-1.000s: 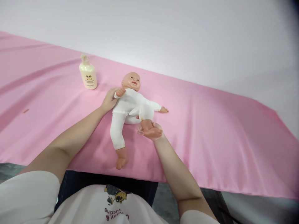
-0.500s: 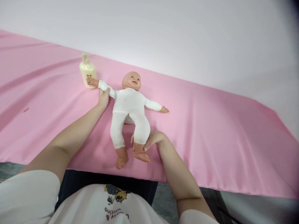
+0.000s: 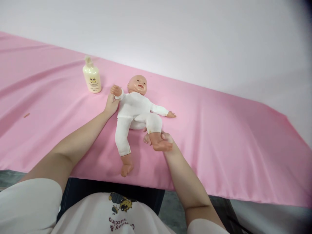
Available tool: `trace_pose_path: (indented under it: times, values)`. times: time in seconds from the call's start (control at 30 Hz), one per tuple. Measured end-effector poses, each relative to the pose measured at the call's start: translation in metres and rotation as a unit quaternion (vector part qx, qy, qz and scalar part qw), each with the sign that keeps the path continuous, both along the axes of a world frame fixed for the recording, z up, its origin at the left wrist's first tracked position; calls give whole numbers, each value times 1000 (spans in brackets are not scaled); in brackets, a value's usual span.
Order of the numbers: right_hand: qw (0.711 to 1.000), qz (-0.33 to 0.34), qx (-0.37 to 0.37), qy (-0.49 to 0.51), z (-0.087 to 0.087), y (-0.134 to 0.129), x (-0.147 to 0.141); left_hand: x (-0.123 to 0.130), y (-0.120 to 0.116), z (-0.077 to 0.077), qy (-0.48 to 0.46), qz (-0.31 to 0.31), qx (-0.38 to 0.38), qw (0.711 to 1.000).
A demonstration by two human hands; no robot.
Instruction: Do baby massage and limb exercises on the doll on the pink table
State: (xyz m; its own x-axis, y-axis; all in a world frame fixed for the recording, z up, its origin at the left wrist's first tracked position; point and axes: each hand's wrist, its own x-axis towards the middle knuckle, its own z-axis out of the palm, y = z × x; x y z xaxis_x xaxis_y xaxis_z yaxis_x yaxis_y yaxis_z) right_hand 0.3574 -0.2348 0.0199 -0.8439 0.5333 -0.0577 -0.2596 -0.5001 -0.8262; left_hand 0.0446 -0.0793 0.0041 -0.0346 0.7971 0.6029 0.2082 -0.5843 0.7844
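Note:
A baby doll [image 3: 135,104] with a bald head and a white cloth body lies on its back on the pink cloth, head away from me. My left hand [image 3: 112,103] is closed around the doll's arm on the left, which is bent up so its small hand sits beside the head. Around the lower leg on the right, my right hand [image 3: 159,138] is closed, partly hidden behind the leg; that foot points right. The doll's other arm stretches out to the right, and its other leg hangs straight toward me.
A cream pump bottle [image 3: 92,78] with a printed label stands left of the doll. Pink cloth [image 3: 219,139] covers the table, with its front edge close to my body. A small orange-brown mark [image 3: 26,115] shows at the left. Behind the table is a pale wall [image 3: 182,39].
My left hand has bent the doll's arm inward, away from the bottle. My right hand has raised the leg and swung it up and to the right.

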Motion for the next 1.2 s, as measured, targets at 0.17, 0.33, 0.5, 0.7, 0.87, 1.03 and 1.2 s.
trace_pose_path:
  times: [0.17, 0.33, 0.5, 0.7, 0.87, 1.03, 1.2]
  values:
    - [974, -217, -31, -50, 19, -2, -18, 5, -15, 15, 202, -11, 70, 977]
    - [962, -263, -10, -76, 29, -4, -33, 5, -25, 20, 302, -34, 96, 948]
    - [966, -240, -30, -94, 26, -7, -25, 5, -22, 19, 279, -21, 83, 956]
    - [996, -86, -8, -23, 34, -16, -16, 0, -7, 5, 107, 14, 30, 994]
    - [990, 108, 63, -66, 36, -9, -15, -6, 9, -10, -36, 52, -58, 996]
    - [948, 186, 158, -206, 43, -5, -19, -11, 18, -14, -88, 75, -73, 991]
    - [948, 257, 113, -148, 47, -4, -19, -13, 20, -15, -76, 81, -81, 991]
